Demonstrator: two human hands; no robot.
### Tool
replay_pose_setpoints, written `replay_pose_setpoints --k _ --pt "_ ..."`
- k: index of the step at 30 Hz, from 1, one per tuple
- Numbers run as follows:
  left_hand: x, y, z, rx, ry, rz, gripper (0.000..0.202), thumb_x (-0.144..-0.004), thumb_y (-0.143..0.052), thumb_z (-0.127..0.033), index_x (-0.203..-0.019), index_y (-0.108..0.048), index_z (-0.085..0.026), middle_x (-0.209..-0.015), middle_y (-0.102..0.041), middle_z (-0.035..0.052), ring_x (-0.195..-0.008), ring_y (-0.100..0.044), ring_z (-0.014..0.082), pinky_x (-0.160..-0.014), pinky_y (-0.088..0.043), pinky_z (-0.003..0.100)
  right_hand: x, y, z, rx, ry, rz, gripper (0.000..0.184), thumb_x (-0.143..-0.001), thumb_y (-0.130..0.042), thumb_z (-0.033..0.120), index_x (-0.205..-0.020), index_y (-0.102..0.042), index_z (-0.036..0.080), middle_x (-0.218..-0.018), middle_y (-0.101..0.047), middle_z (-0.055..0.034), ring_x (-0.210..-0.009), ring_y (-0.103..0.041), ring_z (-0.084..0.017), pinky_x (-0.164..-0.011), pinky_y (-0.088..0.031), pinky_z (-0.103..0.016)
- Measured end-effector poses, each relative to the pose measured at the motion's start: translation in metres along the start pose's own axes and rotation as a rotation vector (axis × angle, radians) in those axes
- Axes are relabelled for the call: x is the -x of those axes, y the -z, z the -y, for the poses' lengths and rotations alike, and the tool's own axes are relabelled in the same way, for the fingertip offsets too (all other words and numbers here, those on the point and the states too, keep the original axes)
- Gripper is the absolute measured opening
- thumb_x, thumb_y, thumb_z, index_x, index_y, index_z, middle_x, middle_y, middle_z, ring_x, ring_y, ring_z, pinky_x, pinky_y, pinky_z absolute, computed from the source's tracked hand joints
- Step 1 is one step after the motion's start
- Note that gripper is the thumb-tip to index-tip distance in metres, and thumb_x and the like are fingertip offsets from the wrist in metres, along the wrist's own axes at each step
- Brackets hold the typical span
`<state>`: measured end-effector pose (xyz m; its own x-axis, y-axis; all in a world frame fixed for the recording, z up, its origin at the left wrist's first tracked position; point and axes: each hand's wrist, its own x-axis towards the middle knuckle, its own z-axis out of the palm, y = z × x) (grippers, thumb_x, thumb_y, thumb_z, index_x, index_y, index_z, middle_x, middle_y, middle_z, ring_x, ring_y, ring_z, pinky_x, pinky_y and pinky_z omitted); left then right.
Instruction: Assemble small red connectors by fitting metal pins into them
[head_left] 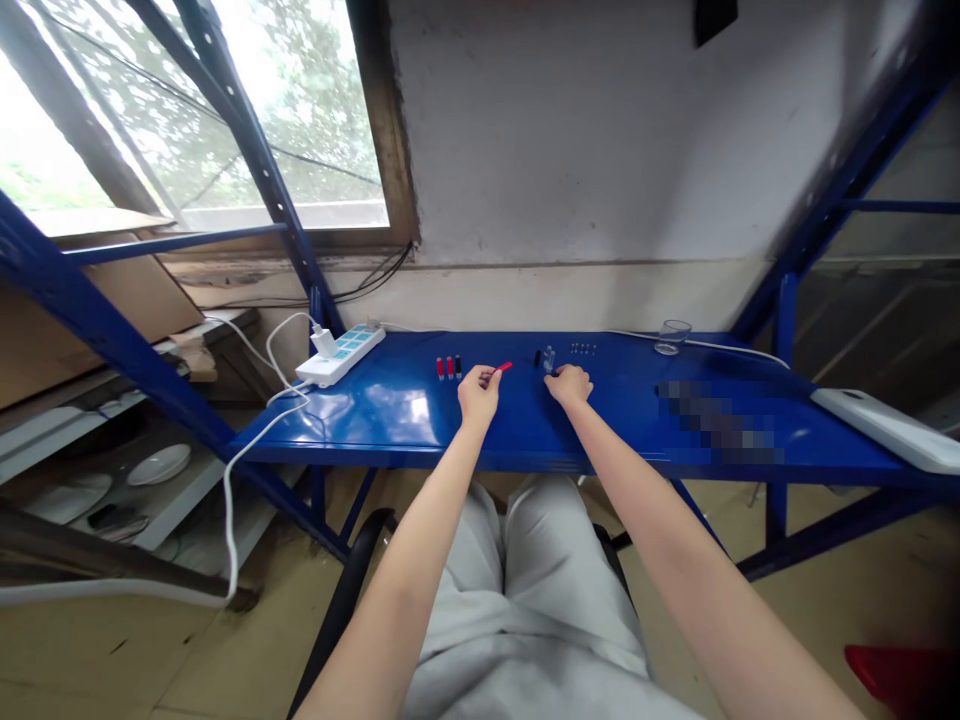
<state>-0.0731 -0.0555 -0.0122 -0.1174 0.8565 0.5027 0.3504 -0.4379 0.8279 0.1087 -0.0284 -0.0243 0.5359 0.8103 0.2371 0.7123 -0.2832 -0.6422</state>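
Above the blue table, my left hand (478,393) pinches a small red tube-like piece (505,367), which points to the right. My right hand (571,384) rests low at the table, fingers bent together just in front of some small clear tubes (550,356). Whatever its fingertips hold, if anything, is hidden. Beside the clear tubes stands a small black piece (537,357). Left of my left hand, two little red-topped tubes (445,367) and a black-topped one (458,366) stand upright in a row. Several tiny clear pieces (583,349) lie in rows behind my right hand.
A white power strip (341,354) with a plugged-in cable lies at the table's left end. Toward the back right stands a clear glass (672,338). A blurred-out dark object (716,420) and a white flat object (889,428) lie further right. Blue frame posts flank the table (390,420).
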Motion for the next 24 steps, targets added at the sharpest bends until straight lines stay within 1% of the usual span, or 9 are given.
replay_pose_setpoints --k 3,6,12,15,20,24 --pt "0.002 0.001 -0.001 -0.007 -0.009 0.009 0.016 -0.079 -0.055 -0.033 -0.081 -0.061 -0.018 -0.077 -0.064 0.0026 -0.069 -0.057 0.0111 -0.067 -0.047 0.023 -0.003 -0.005 0.001 0.045 -0.007 -0.018 0.024 -0.068 -0.059 0.032 -0.082 -0.066 0.013 -0.098 -0.06 -0.0178 -0.099 -0.051 -0.032 -0.083 -0.036 -0.045" --pt "0.003 0.001 0.0 -0.008 -0.011 0.021 0.016 -0.08 -0.054 -0.033 -0.082 -0.06 -0.018 -0.078 -0.064 0.0026 -0.069 -0.057 0.0113 -0.067 -0.047 0.023 -0.008 -0.01 0.001 0.047 -0.023 -0.036 0.026 -0.067 -0.06 0.034 -0.082 -0.066 0.014 -0.096 -0.062 -0.016 -0.098 -0.052 -0.032 -0.082 -0.035 -0.044" --pt "0.002 0.0 0.004 -0.009 -0.001 0.024 0.015 -0.079 -0.055 -0.032 -0.083 -0.06 -0.018 -0.077 -0.063 0.0024 -0.068 -0.057 0.0111 -0.065 -0.047 0.023 -0.017 -0.019 -0.003 -0.014 -0.018 -0.095 0.022 -0.063 -0.064 0.038 -0.071 -0.066 0.017 -0.087 -0.063 -0.0132 -0.092 -0.053 -0.03 -0.08 -0.035 -0.044" --pt "0.002 0.0 0.004 -0.008 -0.004 0.035 0.016 -0.079 -0.055 -0.032 -0.082 -0.06 -0.018 -0.077 -0.063 0.0024 -0.066 -0.056 0.0108 -0.065 -0.046 0.023 -0.017 -0.019 -0.001 -0.003 -0.025 -0.08 0.022 -0.064 -0.064 0.037 -0.072 -0.065 0.017 -0.087 -0.063 -0.0135 -0.093 -0.053 -0.03 -0.081 -0.035 -0.045" --pt "0.003 0.0 0.005 0.004 -0.017 0.035 0.016 -0.079 -0.054 -0.033 -0.081 -0.06 -0.018 -0.076 -0.063 0.0022 -0.065 -0.055 0.0103 -0.064 -0.046 0.023 -0.013 -0.014 0.002 0.046 -0.023 -0.031 0.019 -0.068 -0.062 0.032 -0.079 -0.066 0.017 -0.09 -0.063 -0.014 -0.096 -0.053 -0.03 -0.081 -0.034 -0.045" --pt "0.003 0.0 0.006 0.018 -0.014 0.038 0.016 -0.078 -0.055 -0.032 -0.081 -0.061 -0.017 -0.077 -0.063 0.0027 -0.065 -0.055 0.0104 -0.064 -0.046 0.023 -0.011 -0.012 0.004 0.055 -0.022 -0.024 0.02 -0.069 -0.061 0.032 -0.081 -0.067 0.017 -0.092 -0.063 -0.014 -0.097 -0.052 -0.031 -0.081 -0.034 -0.045"
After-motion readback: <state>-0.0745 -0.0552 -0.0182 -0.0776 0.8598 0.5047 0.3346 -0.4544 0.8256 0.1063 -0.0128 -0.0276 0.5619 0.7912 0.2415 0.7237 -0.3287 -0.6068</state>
